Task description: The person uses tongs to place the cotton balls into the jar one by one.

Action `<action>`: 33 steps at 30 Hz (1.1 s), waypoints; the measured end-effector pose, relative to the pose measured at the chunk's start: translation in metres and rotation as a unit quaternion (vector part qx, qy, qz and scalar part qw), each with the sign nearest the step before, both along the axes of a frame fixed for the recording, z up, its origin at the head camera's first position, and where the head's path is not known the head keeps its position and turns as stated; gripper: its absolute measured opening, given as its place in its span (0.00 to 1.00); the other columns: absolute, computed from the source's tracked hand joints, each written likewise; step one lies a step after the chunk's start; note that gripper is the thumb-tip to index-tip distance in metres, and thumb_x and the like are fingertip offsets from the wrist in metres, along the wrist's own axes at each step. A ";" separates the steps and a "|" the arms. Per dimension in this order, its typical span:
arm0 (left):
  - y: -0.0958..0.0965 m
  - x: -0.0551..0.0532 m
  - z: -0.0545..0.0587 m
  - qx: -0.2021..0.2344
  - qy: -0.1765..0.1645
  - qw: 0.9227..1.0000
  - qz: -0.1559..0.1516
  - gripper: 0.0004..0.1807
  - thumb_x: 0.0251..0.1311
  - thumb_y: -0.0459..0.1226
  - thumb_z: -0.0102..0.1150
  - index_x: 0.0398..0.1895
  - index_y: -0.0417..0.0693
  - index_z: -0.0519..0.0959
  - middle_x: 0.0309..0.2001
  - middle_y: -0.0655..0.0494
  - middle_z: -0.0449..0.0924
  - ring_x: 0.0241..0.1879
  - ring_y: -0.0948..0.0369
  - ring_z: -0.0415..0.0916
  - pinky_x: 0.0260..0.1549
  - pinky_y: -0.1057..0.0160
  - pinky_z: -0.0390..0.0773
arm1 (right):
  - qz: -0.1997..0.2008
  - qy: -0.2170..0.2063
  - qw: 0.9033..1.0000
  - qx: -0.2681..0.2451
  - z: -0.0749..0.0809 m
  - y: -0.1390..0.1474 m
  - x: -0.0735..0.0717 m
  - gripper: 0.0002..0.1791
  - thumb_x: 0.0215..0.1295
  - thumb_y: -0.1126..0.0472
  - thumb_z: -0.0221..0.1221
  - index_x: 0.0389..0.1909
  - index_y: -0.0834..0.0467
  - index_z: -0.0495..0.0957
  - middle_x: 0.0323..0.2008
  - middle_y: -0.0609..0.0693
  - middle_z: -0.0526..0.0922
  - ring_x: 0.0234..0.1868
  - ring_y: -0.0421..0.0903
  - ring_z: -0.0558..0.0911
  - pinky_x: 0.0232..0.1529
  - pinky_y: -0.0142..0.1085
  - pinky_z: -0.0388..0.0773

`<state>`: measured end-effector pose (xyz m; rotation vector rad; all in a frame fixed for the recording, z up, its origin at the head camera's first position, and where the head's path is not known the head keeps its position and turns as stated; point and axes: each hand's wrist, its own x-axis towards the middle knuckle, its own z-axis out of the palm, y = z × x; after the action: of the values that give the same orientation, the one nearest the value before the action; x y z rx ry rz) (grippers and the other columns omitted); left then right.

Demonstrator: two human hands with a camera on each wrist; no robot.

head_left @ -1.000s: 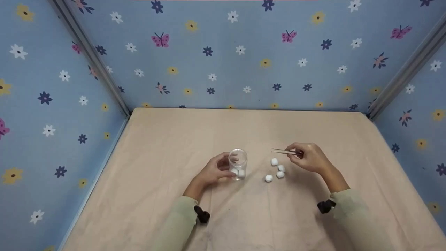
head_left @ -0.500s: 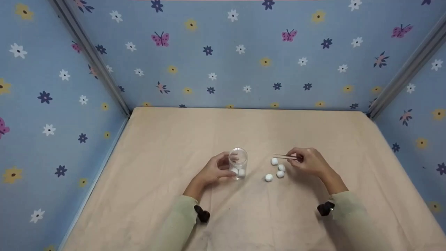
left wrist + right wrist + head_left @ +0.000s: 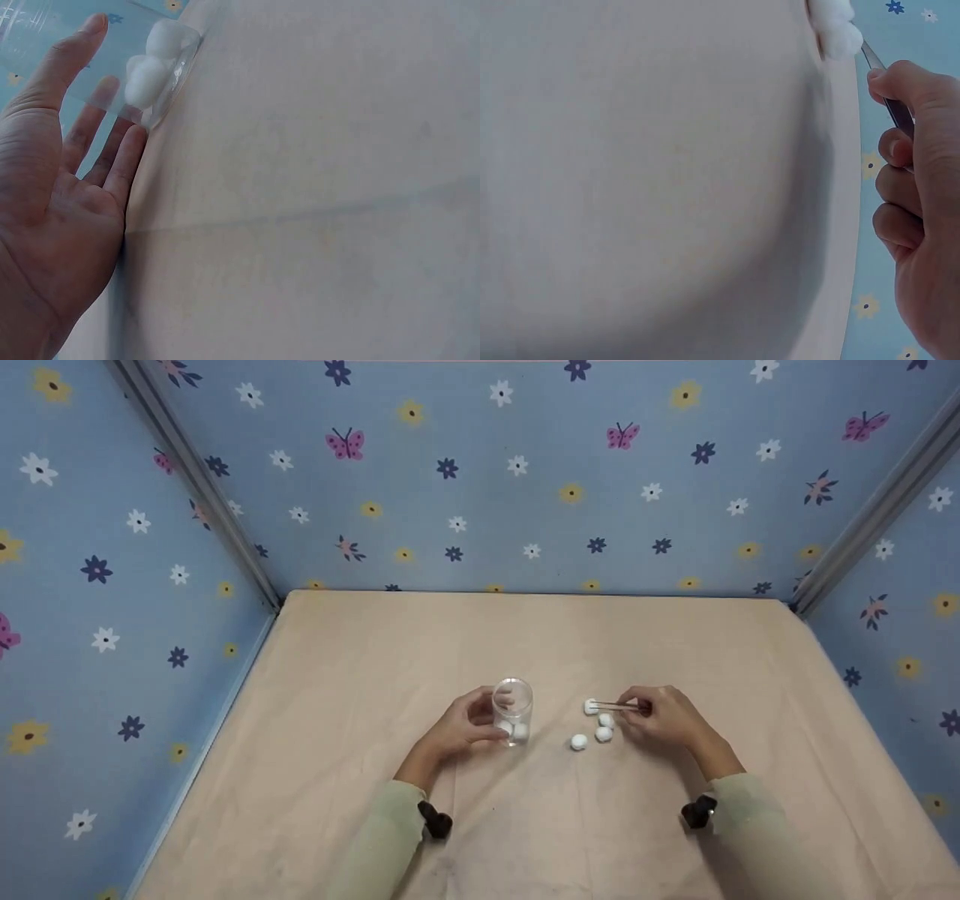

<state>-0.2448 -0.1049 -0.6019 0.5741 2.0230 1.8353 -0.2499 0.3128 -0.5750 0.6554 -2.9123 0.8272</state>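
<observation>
A clear plastic jar stands upright on the cloth, and my left hand grips its side with thumb and fingers. White cotton balls lie at the bottom of the jar in the left wrist view. My right hand pinches a pair of metal tweezers, which point left. Their tips lie over the farthest cotton ball in the head view. Two more cotton balls sit close together just nearer to me, and another cotton ball lies a little to their left.
A pale peach cloth with soft creases covers the table. Blue walls with flowers and butterflies rise behind it and at both sides, with grey metal posts at the corners.
My right hand has come down toward me with the tweezers, whose tips have moved from above the farthest cotton ball onto it. The left hand and the jar have stayed put.
</observation>
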 end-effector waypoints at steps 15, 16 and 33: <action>0.001 0.001 0.002 -0.008 -0.006 1.000 0.002 0.38 0.67 0.27 0.77 0.79 0.41 0.74 0.76 0.37 0.79 0.79 0.43 0.77 0.82 0.48 0.78 | 0.018 -0.018 0.999 -0.040 -0.005 0.001 0.001 0.04 0.71 0.65 0.73 0.44 0.56 0.93 0.26 0.46 0.83 0.28 0.35 0.70 0.33 0.30 0.67; 0.001 0.001 0.003 -0.009 -0.005 1.000 0.003 0.38 0.67 0.27 0.77 0.79 0.41 0.74 0.76 0.38 0.79 0.79 0.44 0.77 0.82 0.48 0.78 | 0.018 -0.019 0.999 -0.042 -0.005 0.001 0.001 0.04 0.71 0.66 0.74 0.44 0.56 0.93 0.26 0.46 0.83 0.28 0.35 0.70 0.33 0.30 0.67; 0.000 0.000 0.000 -0.011 0.001 1.000 0.002 0.38 0.67 0.27 0.77 0.79 0.41 0.74 0.76 0.37 0.80 0.76 0.44 0.79 0.80 0.48 0.80 | 0.010 -0.022 0.999 -0.035 -0.002 -0.001 0.001 0.05 0.71 0.65 0.73 0.45 0.56 0.92 0.30 0.47 0.85 0.31 0.38 0.73 0.35 0.31 0.69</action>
<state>-0.2453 -0.1049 -0.6023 0.5652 2.0444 1.8129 -0.2489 0.3120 -0.5767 0.6702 -2.9038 0.9542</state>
